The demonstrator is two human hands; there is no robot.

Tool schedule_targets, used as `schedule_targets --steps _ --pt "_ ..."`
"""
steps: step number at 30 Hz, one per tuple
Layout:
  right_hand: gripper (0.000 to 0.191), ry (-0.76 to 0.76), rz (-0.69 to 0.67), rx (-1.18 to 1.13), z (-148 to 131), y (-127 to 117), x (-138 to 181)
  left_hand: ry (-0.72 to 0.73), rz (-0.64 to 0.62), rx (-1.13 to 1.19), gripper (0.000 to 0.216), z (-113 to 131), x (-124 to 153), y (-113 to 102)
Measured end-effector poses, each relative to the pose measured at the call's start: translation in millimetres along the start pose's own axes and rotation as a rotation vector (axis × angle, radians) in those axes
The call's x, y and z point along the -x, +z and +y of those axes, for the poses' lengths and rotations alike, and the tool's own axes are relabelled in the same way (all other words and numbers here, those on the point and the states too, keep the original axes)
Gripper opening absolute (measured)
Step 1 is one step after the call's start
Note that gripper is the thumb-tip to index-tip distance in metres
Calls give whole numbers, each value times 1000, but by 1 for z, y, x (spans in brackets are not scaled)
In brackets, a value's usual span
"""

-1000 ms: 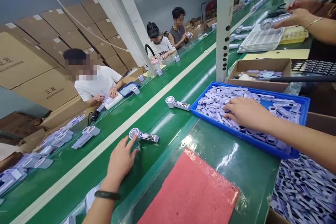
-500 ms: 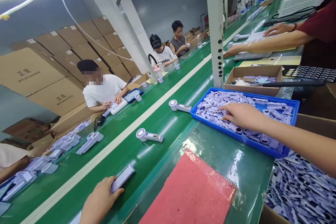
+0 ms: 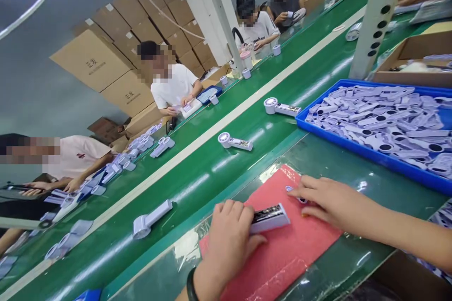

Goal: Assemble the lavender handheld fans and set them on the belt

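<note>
My left hand (image 3: 229, 235) is wrapped round a pale lavender handheld fan (image 3: 271, 218). Its handle points right with a dark circuit board exposed on top, while my palm hides the fan's head. Just to the right, my right hand (image 3: 328, 200) pinches a small lavender cover piece (image 3: 290, 190), mostly hidden by the fingers. Both hands are over a red mat (image 3: 310, 240) on the green bench. Behind the right hand stands a blue tray (image 3: 356, 154) heaped with lavender cover pieces (image 3: 381, 120), several with dark ovals.
Handheld fans (image 3: 235, 142) lie on the green conveyor belt (image 3: 190, 174) beyond the bench. A metal post (image 3: 377, 28) rises behind the tray, near a cardboard box (image 3: 406, 63). Co-workers (image 3: 173, 84) sit along the belt's far side.
My left hand has brought a fan from the belt to over the red mat. My right hand has left the blue tray with a cover piece. The view has shifted.
</note>
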State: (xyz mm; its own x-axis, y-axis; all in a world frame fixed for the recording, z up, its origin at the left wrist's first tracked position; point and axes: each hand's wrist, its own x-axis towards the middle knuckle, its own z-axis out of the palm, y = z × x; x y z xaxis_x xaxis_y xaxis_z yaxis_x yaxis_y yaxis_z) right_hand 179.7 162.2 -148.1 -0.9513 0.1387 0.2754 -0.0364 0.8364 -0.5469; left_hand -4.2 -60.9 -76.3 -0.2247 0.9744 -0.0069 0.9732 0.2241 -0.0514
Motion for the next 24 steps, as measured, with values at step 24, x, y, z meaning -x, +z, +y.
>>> schedule_targets --steps 24 --pt "15 183 91 -702 -56 51 -18 -20 270 575 41 19 22 23"
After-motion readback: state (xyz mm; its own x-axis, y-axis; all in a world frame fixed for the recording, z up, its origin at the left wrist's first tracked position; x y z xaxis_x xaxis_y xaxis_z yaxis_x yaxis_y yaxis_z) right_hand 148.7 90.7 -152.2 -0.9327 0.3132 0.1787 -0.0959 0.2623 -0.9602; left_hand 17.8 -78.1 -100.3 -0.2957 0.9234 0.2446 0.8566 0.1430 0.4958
